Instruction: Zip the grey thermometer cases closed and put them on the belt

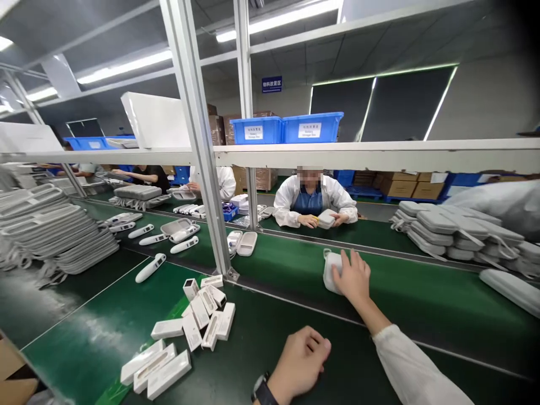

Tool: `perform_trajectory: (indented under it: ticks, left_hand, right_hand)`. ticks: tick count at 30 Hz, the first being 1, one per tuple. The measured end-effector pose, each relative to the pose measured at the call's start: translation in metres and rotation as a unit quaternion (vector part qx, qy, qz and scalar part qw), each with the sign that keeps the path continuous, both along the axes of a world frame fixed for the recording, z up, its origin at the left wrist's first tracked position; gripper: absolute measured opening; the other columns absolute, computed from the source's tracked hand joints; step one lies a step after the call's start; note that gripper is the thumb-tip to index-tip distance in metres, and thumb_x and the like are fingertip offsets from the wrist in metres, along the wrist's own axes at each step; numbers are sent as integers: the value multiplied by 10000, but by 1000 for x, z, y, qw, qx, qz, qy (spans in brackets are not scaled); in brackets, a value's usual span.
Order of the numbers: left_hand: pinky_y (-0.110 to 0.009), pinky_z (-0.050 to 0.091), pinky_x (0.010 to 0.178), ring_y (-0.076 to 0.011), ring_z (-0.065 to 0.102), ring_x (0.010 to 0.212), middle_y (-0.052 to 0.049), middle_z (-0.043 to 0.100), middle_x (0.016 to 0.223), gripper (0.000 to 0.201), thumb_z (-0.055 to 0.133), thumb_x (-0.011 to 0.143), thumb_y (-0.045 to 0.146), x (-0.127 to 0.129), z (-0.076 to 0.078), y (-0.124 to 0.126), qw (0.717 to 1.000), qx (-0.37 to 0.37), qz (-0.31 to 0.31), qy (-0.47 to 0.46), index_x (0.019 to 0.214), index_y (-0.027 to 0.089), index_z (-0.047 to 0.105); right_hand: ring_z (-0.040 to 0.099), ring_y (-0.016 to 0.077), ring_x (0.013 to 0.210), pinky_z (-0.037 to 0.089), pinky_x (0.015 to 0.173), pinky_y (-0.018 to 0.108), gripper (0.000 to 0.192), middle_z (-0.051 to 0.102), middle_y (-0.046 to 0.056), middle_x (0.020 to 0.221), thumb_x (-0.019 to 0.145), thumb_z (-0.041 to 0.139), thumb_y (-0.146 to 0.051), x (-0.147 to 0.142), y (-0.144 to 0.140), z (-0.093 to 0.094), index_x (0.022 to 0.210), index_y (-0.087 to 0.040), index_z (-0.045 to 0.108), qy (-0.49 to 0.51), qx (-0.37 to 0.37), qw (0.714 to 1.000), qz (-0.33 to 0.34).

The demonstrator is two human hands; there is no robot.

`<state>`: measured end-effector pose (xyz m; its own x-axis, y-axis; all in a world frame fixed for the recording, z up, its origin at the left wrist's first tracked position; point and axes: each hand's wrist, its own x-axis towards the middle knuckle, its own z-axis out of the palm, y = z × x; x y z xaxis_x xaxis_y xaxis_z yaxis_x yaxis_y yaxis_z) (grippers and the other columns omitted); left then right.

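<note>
On the green conveyor belt lies a light grey case (332, 273) with a small loop at its far corner. My right hand (355, 277) rests over its right part, fingers spread and thumb on its top, covering some of it. Lower down, my left hand (301, 355) hovers over the near dark green surface with fingers loosely curled. Nothing shows in it, and it wears a black watch (264, 389). To its left lie several small white boxes (200, 312), some with windows.
A metal post (202, 140) and shelf (379, 149) rise before me. White handheld devices (151, 268) lie at left near stacked grey trays (63, 236). Grey cases (451, 228) are heaped at right. Across the belt a co-worker (314, 199) holds a case. Blue bins (312, 128) stand above.
</note>
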<state>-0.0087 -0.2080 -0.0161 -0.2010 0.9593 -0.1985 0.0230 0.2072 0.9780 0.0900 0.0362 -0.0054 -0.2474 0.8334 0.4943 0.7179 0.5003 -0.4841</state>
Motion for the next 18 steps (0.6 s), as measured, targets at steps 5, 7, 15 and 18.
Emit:
perform_trajectory:
  ticks: [5,7,15,18]
  left_hand:
    - [-261,395,487,-129,494,484,0,546,589,441,643,800,617,9,1,4,996,23,83,-15,764,181,591]
    - [-254,366,477,-123,451,472,28,474,539,465,624,803,648,9,-5,6,988,48,141,-30,714,198,544]
    - [-247,298,465,-102,303,430,77,293,466,547,561,800,736,-15,-36,19,951,95,289,-49,632,224,465]
    - [-262,404,507,-138,461,489,28,452,534,482,614,793,678,-27,-39,22,943,71,320,-49,686,216,529]
  right_hand:
    - [543,287,1213,399,1027,396,483,579,153,1326,970,437,-384,-90,-24,1,1409,-197,512,-160,4,956,245]
    - [605,260,1114,449,934,344,549,607,121,1267,937,527,-411,-138,-30,-3,1461,-265,455,-209,-44,928,306]
    - [633,287,952,449,795,379,298,596,164,1146,850,660,-255,-245,-34,-13,1142,-202,685,-194,-51,945,256]
    - [510,334,1178,373,957,451,161,543,172,1268,888,623,-266,-233,-38,-4,1012,-187,689,-156,-1,954,255]
